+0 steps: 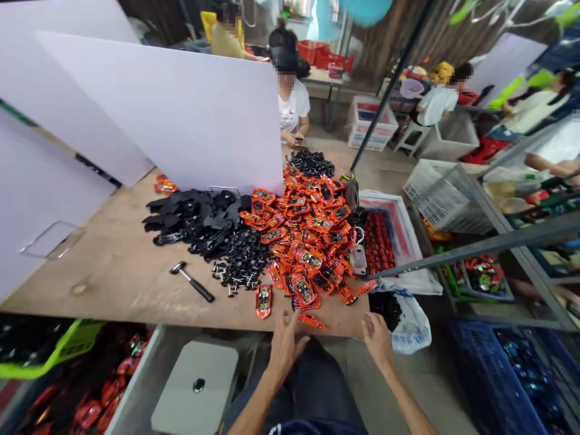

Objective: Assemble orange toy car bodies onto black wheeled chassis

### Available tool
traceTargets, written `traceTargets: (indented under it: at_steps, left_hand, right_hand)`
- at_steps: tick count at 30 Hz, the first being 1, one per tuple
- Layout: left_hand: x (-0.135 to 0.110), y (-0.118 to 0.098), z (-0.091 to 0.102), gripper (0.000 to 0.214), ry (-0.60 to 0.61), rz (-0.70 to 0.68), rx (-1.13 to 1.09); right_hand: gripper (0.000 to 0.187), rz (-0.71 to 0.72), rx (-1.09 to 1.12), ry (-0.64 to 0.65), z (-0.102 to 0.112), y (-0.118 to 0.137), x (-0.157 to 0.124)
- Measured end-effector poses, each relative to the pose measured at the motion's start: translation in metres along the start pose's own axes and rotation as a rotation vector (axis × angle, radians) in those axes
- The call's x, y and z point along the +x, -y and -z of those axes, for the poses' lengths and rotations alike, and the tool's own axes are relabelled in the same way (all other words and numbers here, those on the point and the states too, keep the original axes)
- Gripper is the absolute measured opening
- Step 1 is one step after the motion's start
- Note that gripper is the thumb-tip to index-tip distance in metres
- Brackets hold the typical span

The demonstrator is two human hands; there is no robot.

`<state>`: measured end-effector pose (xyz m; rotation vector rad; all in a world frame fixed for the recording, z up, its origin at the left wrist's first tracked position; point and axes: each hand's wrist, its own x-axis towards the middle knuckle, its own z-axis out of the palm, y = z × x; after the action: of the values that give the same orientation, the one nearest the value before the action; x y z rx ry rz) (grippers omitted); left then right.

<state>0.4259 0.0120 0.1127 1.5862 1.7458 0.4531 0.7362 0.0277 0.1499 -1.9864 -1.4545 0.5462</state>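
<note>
My left hand (pixel 285 343) is at the front edge of the wooden table, thumb and fingers apart. Close by its fingertips lies an orange toy car body (pixel 312 321). Another orange toy car (pixel 263 301) rests a little to the left, its inside facing up. My right hand (pixel 377 339) is past the table's right corner, beside a white plastic bag (pixel 414 329) with black parts in it. Its fingers are curled together; whatever they may hold is hidden. Ahead is a heap of orange toy car bodies (pixel 312 241), with small black wheels on metal axles (pixel 242 257) to its left.
A hammer (pixel 193 282) lies on the table (pixel 122 260), near flat black parts (pixel 199 214). White panels (pixel 203 115) stand at the back left. A metal bar (pixel 475 244) crosses on the right, above crates. A grey stool (pixel 197 383) is below the table. A person (pixel 292 109) sits opposite.
</note>
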Motion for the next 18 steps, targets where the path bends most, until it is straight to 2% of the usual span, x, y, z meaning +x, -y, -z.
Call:
traceTargets:
  at_steps: [2,5,7,9,11,14,16,18]
  left_hand:
    - [0.013,-0.001,-0.013,0.053,0.068,-0.157,0.070]
    - [0.030,0.001,-0.022,0.031,0.091,-0.265,0.076]
    - [0.036,0.005,-0.016,0.026,0.073,-0.306,0.069]
    - [0.042,0.011,0.000,0.021,0.021,-0.328,0.059]
    - [0.050,0.017,0.023,0.020,-0.065,-0.320,0.044]
    - [0.068,0.028,0.050,0.029,-0.205,-0.259,0.008]
    - [0.080,0.038,0.051,0.033,-0.251,-0.203,-0.030]
    - [0.085,0.049,0.035,0.035,-0.272,-0.107,-0.107]
  right_hand:
    - [0.062,-0.031,-0.051,-0.146,-0.014,-0.007,0.001]
    - [0.075,-0.017,-0.074,-0.265,-0.040,-0.022,0.029]
    - [0.081,0.022,-0.056,-0.281,-0.058,-0.032,0.048]
    - [0.079,0.054,-0.022,-0.291,-0.075,-0.039,0.061]
    - [0.070,0.077,0.017,-0.300,-0.091,-0.044,0.063]
    - [0.058,0.111,0.061,-0.302,-0.112,-0.052,0.053]
    - [0.062,0.104,0.079,-0.322,-0.124,-0.061,0.040]
    - [0.079,0.000,0.122,-0.365,-0.136,-0.070,0.027]
